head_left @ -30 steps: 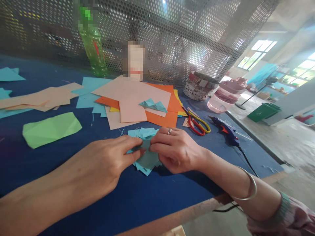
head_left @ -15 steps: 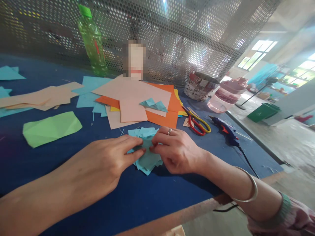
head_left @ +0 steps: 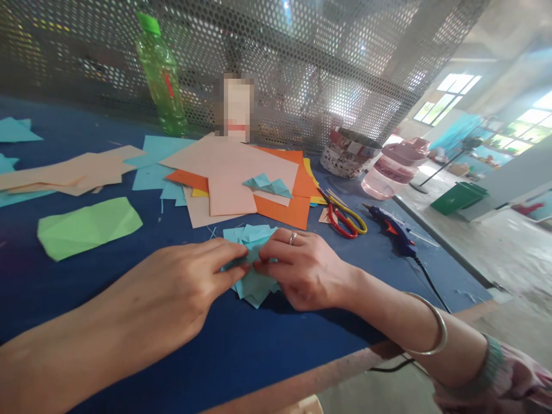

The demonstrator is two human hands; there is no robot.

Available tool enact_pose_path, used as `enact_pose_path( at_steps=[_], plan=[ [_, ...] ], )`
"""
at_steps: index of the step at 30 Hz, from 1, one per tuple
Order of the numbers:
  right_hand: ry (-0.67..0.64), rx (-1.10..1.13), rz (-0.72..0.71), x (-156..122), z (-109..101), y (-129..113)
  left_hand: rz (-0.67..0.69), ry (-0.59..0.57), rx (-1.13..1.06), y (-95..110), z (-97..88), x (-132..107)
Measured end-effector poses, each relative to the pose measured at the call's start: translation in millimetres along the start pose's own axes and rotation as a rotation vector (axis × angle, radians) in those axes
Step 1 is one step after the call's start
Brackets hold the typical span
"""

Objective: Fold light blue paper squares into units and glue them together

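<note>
- Moved since half a second ago: right hand (head_left: pixel 313 270), slightly leftward and nearer the counter's front edge, fingertips now closer to those of the left hand (head_left: pixel 190 276); whole view also drifted a touch left.
- Right hand: curled narrow, thumb and index finger tips close together over a small layered stack of folded light-blue paper (head_left: pixel 259 287); cannot tell whether gripping a sheet or only pressing on top.
- Left hand: laid flat-backed over the stack's left side, narrow gap between index finger and thumb, both tips on the paper; cannot tell if pinching any of it.
- Light-blue stack: on the dark-blue counter (head_left: pixel 194 362), between and beneath both hands, just short of the larger coloured sheets; long axis running roughly front to back, a sharp corner pointing toward the near edge, ragged folded layers at the far end, middle partly covered by fingers.
- Unchanged from the earlier frame: left hand's hold, the stack's place, a zigzag-folded blue paper piece (head_left: pixel 269 185) lying on pale-pink paper sheets (head_left: pixel 233 198) beyond the hands, a creased light-green paper rectangle (head_left: pixel 90 227) to the left, and red-and-yellow-handled scissors (head_left: pixel 345 218) near a dark-blue glue gun (head_left: pixel 401 236) to the right.
</note>
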State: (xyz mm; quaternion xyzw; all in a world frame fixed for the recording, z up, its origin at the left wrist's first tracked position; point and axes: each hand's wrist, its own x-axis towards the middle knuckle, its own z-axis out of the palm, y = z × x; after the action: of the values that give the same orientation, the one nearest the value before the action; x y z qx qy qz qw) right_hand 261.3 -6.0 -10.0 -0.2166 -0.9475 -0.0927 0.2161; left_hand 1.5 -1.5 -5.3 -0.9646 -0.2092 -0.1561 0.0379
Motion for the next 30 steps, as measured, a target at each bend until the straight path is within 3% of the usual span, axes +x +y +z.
enact_pose_path(
  at_steps=[11, 17, 19, 21, 24, 27, 30],
  plan=[
    [-0.004, 0.041, 0.021, -0.1, -2.1, 1.0, 0.035, 0.066, 0.021, -0.8, 0.0, -0.6],
    [0.097, 0.055, 0.068, -0.4, -1.4, 5.5, 0.039, 0.09, 0.004, -4.5, -0.3, 0.6],
    [0.185, 0.125, 0.154, -0.3, -0.5, 8.9, 0.03, 0.091, -0.021, -5.8, 0.0, -0.2],
    [0.24, 0.2, 0.336, 0.2, 1.2, 12.4, 0.024, 0.094, -0.032, -6.3, 0.4, -1.3],
    [0.163, 0.275, 0.603, 1.9, 3.4, 15.0, 0.014, 0.099, -0.054, -4.8, 0.5, -2.0],
    [0.066, 0.293, 0.693, 5.0, 2.4, 12.6, -0.043, 0.14, -0.104, -2.5, 0.3, -0.9],
    [0.07, 0.218, 0.732, 8.9, -2.4, 6.7, -0.103, 0.248, -0.122, -3.6, 0.8, 0.4]
  ],
)
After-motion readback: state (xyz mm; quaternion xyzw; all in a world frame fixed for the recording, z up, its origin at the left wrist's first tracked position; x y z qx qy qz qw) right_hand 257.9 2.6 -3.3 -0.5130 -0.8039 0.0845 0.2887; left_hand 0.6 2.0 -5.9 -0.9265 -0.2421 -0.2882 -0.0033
